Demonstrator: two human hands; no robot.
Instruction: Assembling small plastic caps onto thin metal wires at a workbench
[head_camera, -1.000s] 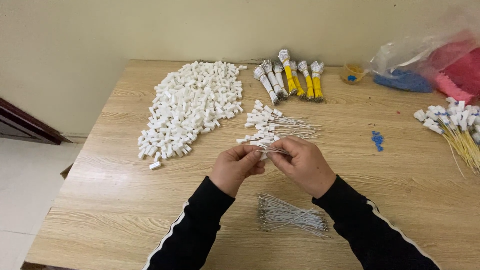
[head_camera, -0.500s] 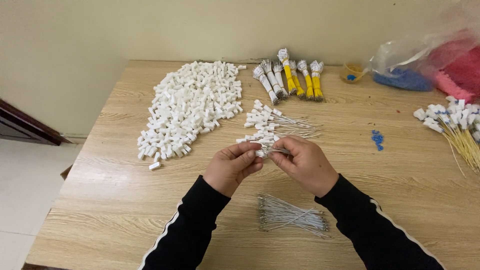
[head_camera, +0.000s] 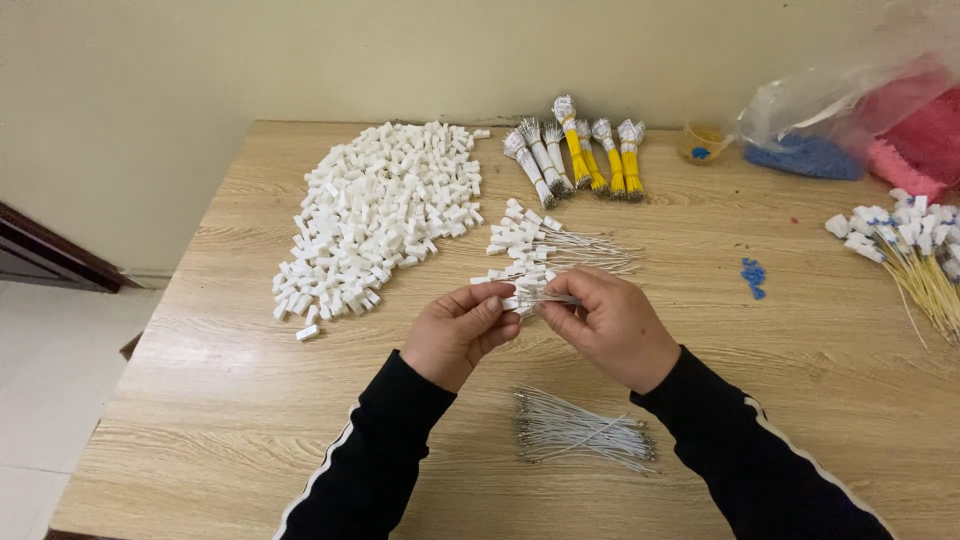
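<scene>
Wood-grain counter (head_camera: 300, 440) is filling the view, set against a pale wall, with the work going on just below its middle. The left hand (head_camera: 455, 330) is pinching a small white plastic connector (head_camera: 512, 300) between thumb and forefinger, its fingers (head_camera: 492, 300) closed narrow on it. The right hand (head_camera: 610, 325) is holding a thin white wire (head_camera: 550, 299) by its near end, fingers (head_camera: 560, 300) nipped tight on it and aiming it at the connector; the two parts are touching between the hands.

At 12 o'clock of the hands a small pile of finished wired connectors (head_camera: 545, 245) is lying, at 11 o'clock a big heap of loose white connectors (head_camera: 385, 210), and at 6 o'clock a bundle of bare white wires (head_camera: 580, 435). Yellow and white tied bundles (head_camera: 580, 155) are lying at the far edge, more yellow-wired pieces (head_camera: 915, 250) at 3 o'clock.

To do this well, the wire tip probably wants gripping close to its end so it is not bending, lined straight with the connector's opening, which is too small to make out, while the left hand is keeping the housing from turning.
</scene>
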